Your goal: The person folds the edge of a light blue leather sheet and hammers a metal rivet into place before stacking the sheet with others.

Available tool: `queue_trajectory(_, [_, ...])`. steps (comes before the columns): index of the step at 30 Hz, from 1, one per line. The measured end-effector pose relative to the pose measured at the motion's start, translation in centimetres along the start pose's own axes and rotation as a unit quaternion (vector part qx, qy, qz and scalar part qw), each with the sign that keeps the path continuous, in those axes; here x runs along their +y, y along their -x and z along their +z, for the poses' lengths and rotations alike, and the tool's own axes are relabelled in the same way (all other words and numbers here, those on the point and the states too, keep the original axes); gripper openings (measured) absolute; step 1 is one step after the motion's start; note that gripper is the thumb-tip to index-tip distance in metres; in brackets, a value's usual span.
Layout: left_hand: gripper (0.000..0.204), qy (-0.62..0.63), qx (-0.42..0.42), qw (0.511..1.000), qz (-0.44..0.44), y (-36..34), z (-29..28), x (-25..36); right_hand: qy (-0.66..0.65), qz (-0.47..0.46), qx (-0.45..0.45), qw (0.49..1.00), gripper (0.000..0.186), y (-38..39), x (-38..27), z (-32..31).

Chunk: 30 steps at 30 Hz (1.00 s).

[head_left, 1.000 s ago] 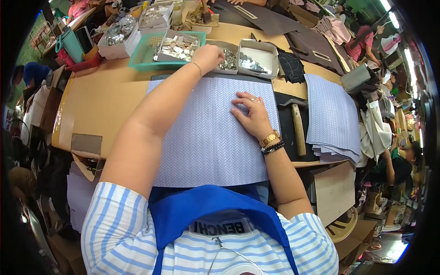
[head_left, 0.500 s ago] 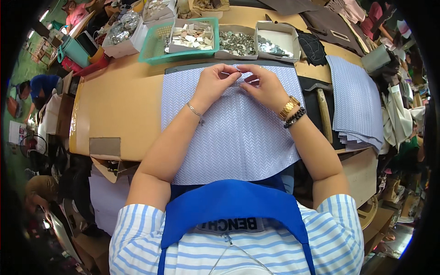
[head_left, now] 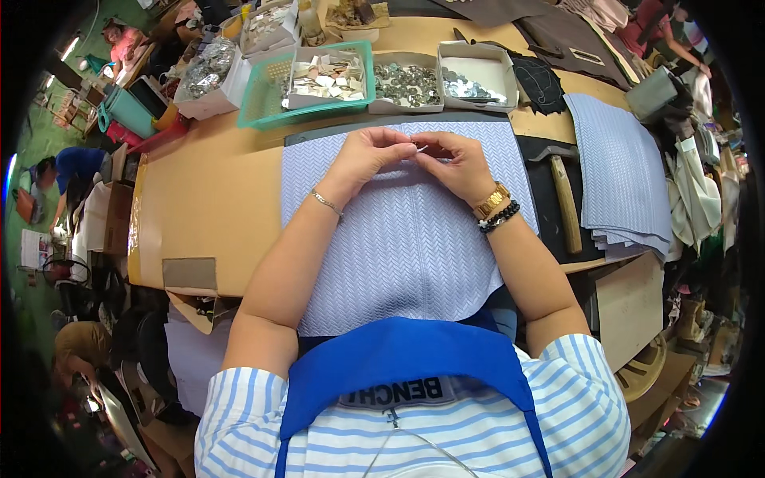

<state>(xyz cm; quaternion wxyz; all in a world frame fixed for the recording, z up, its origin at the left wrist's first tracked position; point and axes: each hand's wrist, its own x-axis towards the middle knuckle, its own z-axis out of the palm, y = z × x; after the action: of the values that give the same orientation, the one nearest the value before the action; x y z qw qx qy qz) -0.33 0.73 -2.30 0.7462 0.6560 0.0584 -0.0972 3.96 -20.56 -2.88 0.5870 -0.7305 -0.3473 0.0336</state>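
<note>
A large lilac sheet with a woven herringbone texture (head_left: 382,247) lies before me, its near edge reaching my blue apron. Over its far part, my left hand (head_left: 370,162) and my right hand (head_left: 456,166) meet fingertip to fingertip. Both pinch at a small white piece (head_left: 422,149) with something tiny and dark beside it, mostly hidden by the fingers. A seam or fold line runs down the sheet below them.
Beyond the sheet stand a green basket holding a box of white squares (head_left: 328,80), a box of small metal parts (head_left: 405,84) and a box of silvery discs (head_left: 476,76). To the right lie a hammer (head_left: 567,203) and stacked lilac sheets (head_left: 617,175).
My right fingers, looser before, have closed in beside the left ones, and a white piece now shows between them. The whole view has shifted slightly.
</note>
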Motion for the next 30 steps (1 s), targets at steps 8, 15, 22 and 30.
queue_trajectory(8, [0.019,0.025,-0.033,0.998,-0.039,-1.8,0.5,1.8,-0.136,0.056,0.040,0.988,0.020,-0.5,1.6,-0.9])
queue_trajectory(15, [0.019,-0.263,0.069,0.950,0.150,-6.9,0.2,4.1,-0.191,0.114,0.121,0.967,0.018,-1.2,2.1,-1.7])
queue_trajectory(22, [0.028,-0.200,-0.013,0.962,0.183,-6.3,2.0,1.8,-0.259,0.130,0.125,0.949,0.024,-1.2,2.5,-2.3])
queue_trajectory(30, [0.030,-0.059,0.016,0.984,0.169,-1.5,2.7,-1.4,-0.298,0.204,0.006,0.932,0.031,-1.1,1.8,-2.3])
